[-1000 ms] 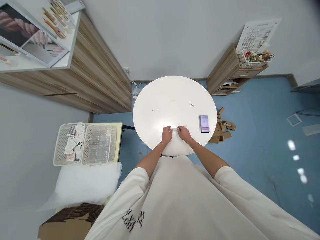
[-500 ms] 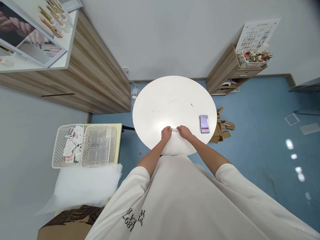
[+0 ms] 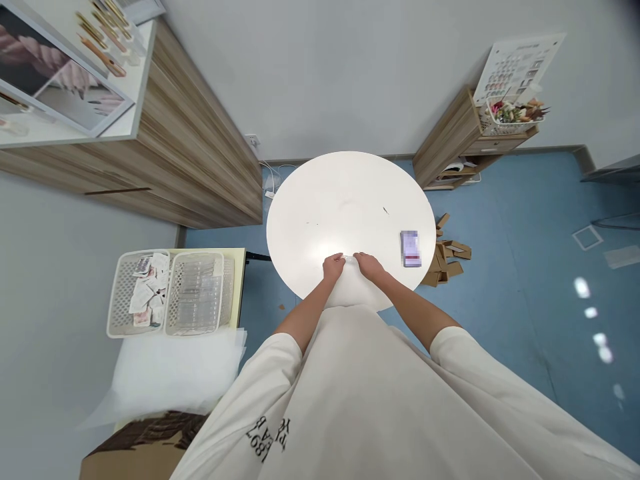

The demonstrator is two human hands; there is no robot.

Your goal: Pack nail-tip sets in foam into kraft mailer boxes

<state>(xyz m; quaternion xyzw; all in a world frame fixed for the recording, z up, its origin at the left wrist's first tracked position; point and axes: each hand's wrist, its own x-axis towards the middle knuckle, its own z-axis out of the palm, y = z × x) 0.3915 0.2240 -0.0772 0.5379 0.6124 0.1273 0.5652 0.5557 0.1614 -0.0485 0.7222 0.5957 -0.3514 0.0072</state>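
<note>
Over the near part of a round white table (image 3: 345,193), both hands are close together with their fingers closed. My left hand (image 3: 333,268) pinches one end of a thin, whitish translucent piece (image 3: 349,259). At its other end, the same piece is gripped by my right hand (image 3: 369,267). It blends into the white tabletop, so its full outline and exact kind cannot be made out. To the right of my right hand, apart from it, a purple box (image 3: 411,249) lies on the table.
Left of the table, a side stand carries a white basket of small packets (image 3: 145,293), a basket of clear plastic cases (image 3: 197,297) and a stack of white translucent sheets (image 3: 175,373). Folded cardboard pieces (image 3: 443,267) lie on the floor at right. A wooden cabinet (image 3: 200,140) stands left.
Both hands stay almost in place, still on the whitish piece, which now looks less distinct between them. The whole view has shifted very slightly.
</note>
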